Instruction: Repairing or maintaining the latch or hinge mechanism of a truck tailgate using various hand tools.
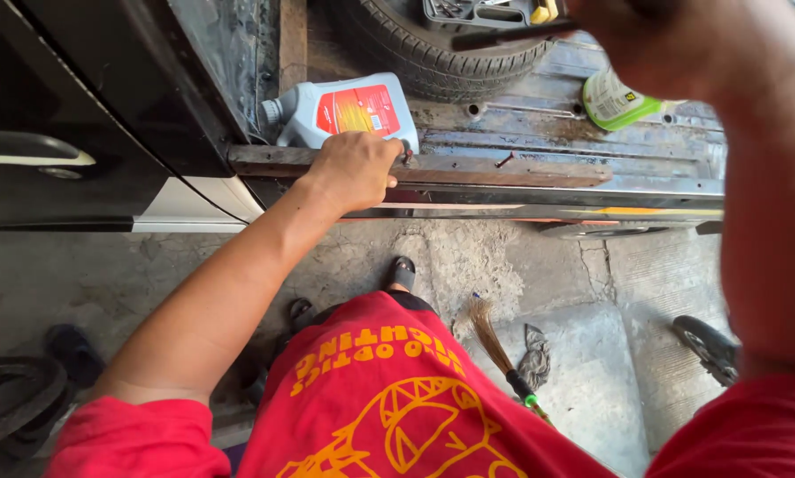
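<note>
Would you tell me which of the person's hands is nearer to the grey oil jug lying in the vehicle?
Left. The left hand rests on the sill just in front of the grey jug; the right hand is raised well off to its right.

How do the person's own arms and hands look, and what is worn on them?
Both arms are bare from the upper arm down. Short red sleeves cover only the shoulders and belong to a red shirt with an orange-yellow print on the front. The left hand wears no glove, ring or watch. The right hand is close to the camera and blurred; no glove shows there.
</note>
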